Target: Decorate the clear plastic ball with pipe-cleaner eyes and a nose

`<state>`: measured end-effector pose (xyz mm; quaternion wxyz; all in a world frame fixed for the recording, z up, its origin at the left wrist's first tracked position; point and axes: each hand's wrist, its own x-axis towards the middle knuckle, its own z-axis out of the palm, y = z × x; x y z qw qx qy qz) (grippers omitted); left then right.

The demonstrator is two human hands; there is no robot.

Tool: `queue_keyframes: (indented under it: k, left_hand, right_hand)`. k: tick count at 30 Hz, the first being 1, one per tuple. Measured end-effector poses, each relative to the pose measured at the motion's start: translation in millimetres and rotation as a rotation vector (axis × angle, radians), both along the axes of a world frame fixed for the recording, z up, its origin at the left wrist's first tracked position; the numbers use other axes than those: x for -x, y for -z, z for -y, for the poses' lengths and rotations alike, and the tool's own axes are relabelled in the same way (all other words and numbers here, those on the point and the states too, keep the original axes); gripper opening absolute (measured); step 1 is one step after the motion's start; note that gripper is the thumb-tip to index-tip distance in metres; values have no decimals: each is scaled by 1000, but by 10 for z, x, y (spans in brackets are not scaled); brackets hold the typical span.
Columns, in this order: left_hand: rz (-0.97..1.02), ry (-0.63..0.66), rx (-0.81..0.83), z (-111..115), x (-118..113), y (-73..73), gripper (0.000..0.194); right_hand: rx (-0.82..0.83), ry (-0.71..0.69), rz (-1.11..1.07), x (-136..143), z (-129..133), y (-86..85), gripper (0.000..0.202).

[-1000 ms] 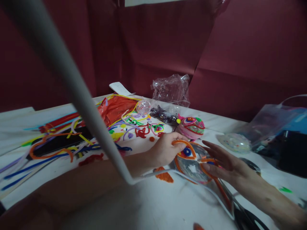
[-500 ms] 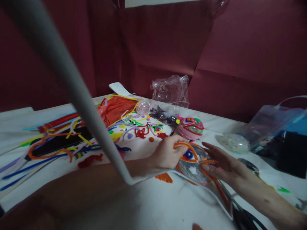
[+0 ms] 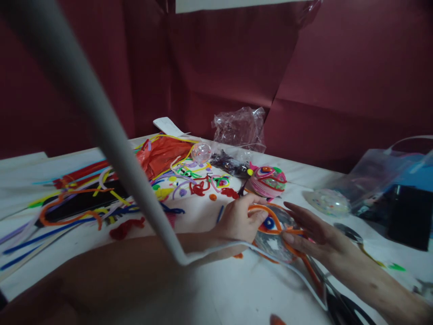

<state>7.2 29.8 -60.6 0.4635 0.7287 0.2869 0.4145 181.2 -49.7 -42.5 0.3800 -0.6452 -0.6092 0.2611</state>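
Observation:
A clear round ball (image 3: 275, 243) decorated with eye shapes in orange pipe cleaner lies between my hands. One blue-and-white eye (image 3: 268, 223) shows inside an orange outline. My left hand (image 3: 241, 219) pinches the orange pipe cleaner (image 3: 275, 214) at the eye's upper left, its thumb over the strand. From the right, my right hand (image 3: 316, 234) steadies the ball, thumb on the second orange outline and fingers stretched along the far side. The fingertips behind the ball are partly hidden. Scissors (image 3: 338, 298) with black handles lie below my right wrist.
A pink decorated ball (image 3: 268, 181) stands just behind. Pipe cleaners (image 3: 77, 221) and a red plastic bag (image 3: 165, 155) spread over the left. At the right are a clear dome (image 3: 328, 201) and a dark box (image 3: 409, 216). A grey pole (image 3: 111, 135) and white cable (image 3: 294, 268) cross in front.
My left hand has shifted slightly right and down along the orange outline, covering more of the orange scrap below it. A short blue strand now shows beside it. My right hand stays nearly still.

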Motion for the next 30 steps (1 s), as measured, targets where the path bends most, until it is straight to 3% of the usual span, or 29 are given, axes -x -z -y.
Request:
queue_keyframes:
  k: [6,16,23,30]
  left_hand:
    - [14,16,21,44,12,-31,23]
    - [-1,23,19,82,1,-71,25]
    - [-44,61,-6,107,22,-116,28]
    - [-38,65,-47,116,15,-102,30]
  right_hand:
    - [24,-28,-54,77,47,-108,80]
    - [-2,62,-54,223,61,-306,70]
    - [72,48,-89,235,-30,-286,77]
    - [85,-16,-115,196,-30,-273,70]
